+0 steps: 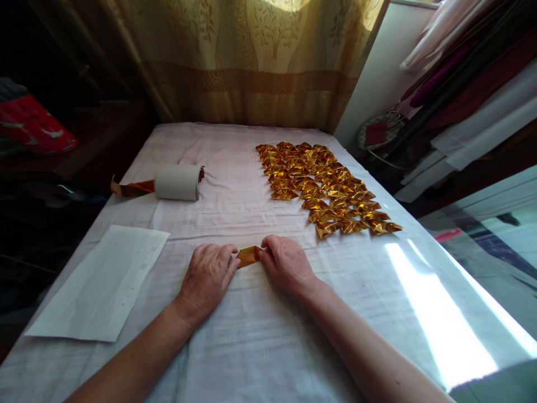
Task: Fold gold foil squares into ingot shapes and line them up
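Observation:
Between my two hands lies a small folded piece of gold foil paper, low over the white cloth. My left hand pinches its left end between thumb and fingers. At its right end my right hand grips it the same way, thumb beneath the curled fingers. Ahead and to the right, several folded gold foil ingots sit in close rows. A roll with a white outer side and gold foil at its ends lies at the back left.
A printed sheet of paper lies flat at the left of the cloth-covered table. Behind the far edge hangs a gold curtain. Clothes hang on the right, and a red object stands at the far left.

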A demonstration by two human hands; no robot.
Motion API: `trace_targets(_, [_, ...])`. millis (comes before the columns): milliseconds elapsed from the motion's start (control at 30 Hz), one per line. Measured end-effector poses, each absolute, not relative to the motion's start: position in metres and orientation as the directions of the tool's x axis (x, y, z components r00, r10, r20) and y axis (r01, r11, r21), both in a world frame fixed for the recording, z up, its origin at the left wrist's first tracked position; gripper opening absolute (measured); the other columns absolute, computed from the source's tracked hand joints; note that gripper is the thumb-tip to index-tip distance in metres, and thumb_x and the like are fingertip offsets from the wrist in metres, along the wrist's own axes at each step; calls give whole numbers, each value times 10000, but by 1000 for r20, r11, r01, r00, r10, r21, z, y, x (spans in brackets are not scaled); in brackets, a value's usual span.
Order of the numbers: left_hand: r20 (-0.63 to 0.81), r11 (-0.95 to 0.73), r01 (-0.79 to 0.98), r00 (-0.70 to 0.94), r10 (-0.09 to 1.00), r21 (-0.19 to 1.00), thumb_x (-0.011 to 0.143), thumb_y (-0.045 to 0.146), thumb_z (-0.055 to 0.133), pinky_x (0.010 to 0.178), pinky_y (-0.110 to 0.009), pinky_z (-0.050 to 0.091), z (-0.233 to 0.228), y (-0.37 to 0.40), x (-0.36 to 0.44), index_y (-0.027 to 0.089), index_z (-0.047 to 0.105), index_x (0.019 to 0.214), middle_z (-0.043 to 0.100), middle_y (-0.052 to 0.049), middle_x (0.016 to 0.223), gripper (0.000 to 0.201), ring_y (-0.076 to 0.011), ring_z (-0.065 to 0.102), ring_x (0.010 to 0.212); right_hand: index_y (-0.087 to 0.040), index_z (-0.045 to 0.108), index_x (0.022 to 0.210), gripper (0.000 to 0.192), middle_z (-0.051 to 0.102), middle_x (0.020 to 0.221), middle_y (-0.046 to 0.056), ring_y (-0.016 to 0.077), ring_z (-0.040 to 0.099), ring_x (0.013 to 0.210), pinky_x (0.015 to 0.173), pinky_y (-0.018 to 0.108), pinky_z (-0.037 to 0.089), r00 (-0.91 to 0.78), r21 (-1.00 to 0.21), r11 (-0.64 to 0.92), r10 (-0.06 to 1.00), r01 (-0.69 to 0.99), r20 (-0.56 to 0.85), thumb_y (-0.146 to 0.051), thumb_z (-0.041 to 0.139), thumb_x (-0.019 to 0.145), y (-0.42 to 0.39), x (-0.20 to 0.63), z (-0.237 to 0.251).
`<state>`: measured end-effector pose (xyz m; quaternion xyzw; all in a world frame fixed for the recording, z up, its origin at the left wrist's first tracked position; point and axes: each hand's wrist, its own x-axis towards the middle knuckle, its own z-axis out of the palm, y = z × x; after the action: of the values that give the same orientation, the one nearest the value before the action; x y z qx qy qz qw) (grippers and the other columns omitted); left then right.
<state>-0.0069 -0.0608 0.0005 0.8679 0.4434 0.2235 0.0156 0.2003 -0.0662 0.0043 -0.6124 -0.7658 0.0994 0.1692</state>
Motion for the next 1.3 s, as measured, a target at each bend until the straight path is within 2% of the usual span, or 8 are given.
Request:
trace_targets(300, [367,-604,775,517,774,183,973,244,484,798,-400,420,-4,-61,-8,191,607,1050,667,-57,906,155,-236,573,829,-212,630,859,79,655,836,30,187,588,776,700,291,393,-165,-382,257,952,888,257,-262,626,921,-67,200,-10])
trace_targets(467, [332,-596,776,516,789,208,957,243,537,770,-370,411,0,-61,-8,268,682,1109,640,-35,918,212,-220,549,846,-196,673,902,117,672,879,59,205,605,827,748,305,438,-171,-372,257,953,892,249,-198,564,944,-67,204,-11])
trace_targets(567, [331,-588,778,507,796,222,941,235,574,779,-365,408,1,-61,-7,275,699,1106,639,-34,930,210,-218,541,863,-178,681,1102,225,698,1104,109,240,609,1018,889,364,452,-212,-344,314,929,885,304,-187,499,970,-72,203,-10])
trace_targets(633, [328,-591,777,512,793,217,938,237,585,779,-364,406,1,-61,-7,271,705,1098,641,-33,927,204,-216,538,860,-164,605,1293,339,611,1348,130,283,516,1251,1039,452,385,-292,-297,387,902,873,317,-223,476,986,-76,198,-8])
trace_targets(733, [334,-599,776,521,786,199,935,236,588,775,-364,405,1,-61,-7,252,710,1082,641,-34,913,191,-214,535,847,-145,474,1444,506,431,1532,127,315,308,1446,1169,561,214,-420,-264,463,884,846,207,-366,494,989,-81,187,-4])
trace_targets(933, [330,-590,784,514,792,195,947,250,570,769,-350,395,-1,-62,-9,269,709,1113,644,-29,910,218,-205,533,846,-201,367,1521,590,314,1594,74,298,196,1500,1203,577,134,-420,-252,401,907,881,-25,-499,394,1013,-81,188,-1])
trace_targets(1133, [342,-593,781,513,787,194,950,256,571,763,-347,393,-1,-61,-9,272,723,1096,650,-29,893,212,-206,537,840,-313,362,1521,553,217,1626,68,327,155,1506,1189,597,120,-342,-199,323,937,925,-68,-528,382,1012,-87,210,-6])
trace_targets(1300, [330,-604,774,529,782,192,937,247,597,745,-341,391,0,-61,-15,272,720,1102,652,-28,906,207,-205,547,841,-339,360,1518,553,206,1627,88,335,142,1506,1184,604,129,-302,-206,284,951,937,-65,-545,390,1006,-90,215,-6])
